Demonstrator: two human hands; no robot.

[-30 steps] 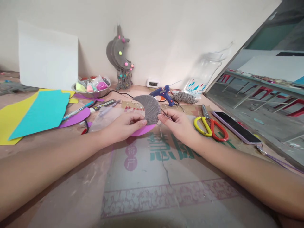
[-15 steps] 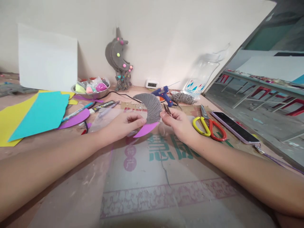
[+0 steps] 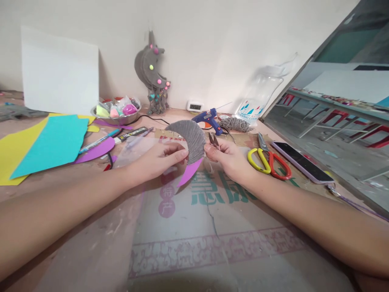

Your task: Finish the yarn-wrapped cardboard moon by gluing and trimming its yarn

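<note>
A paper crescent (image 3: pixel 196 142) wound with grey yarn is held up over the table, its lower tip bare purple. My left hand (image 3: pixel 165 160) pinches its inner edge between thumb and fingers. At the outer edge, my right hand (image 3: pixel 227 158) is closed, thumb and forefinger at the wound yarn. Two pointed dark blades of small thread snips (image 3: pixel 213 140) stick up from that hand; their handles are hidden in the palm. Below the right fingers hangs a bit of yarn, hard to make out.
Yellow-and-orange-handled scissors (image 3: pixel 270 164) and a phone (image 3: pixel 302 162) lie right. Behind are a blue glue gun (image 3: pixel 209 119), a yarn bundle (image 3: pixel 235 124), a plastic jug (image 3: pixel 258 97) and a metal bowl (image 3: pixel 121 119). Coloured sheets (image 3: pixel 48 142) lie left; a decorated grey moon (image 3: pixel 146 67) hangs on the wall.
The crescent has turned slightly, its purple tip swinging down and to the right. Both hands keep their grip, and the snips' blades now show more spread apart.
</note>
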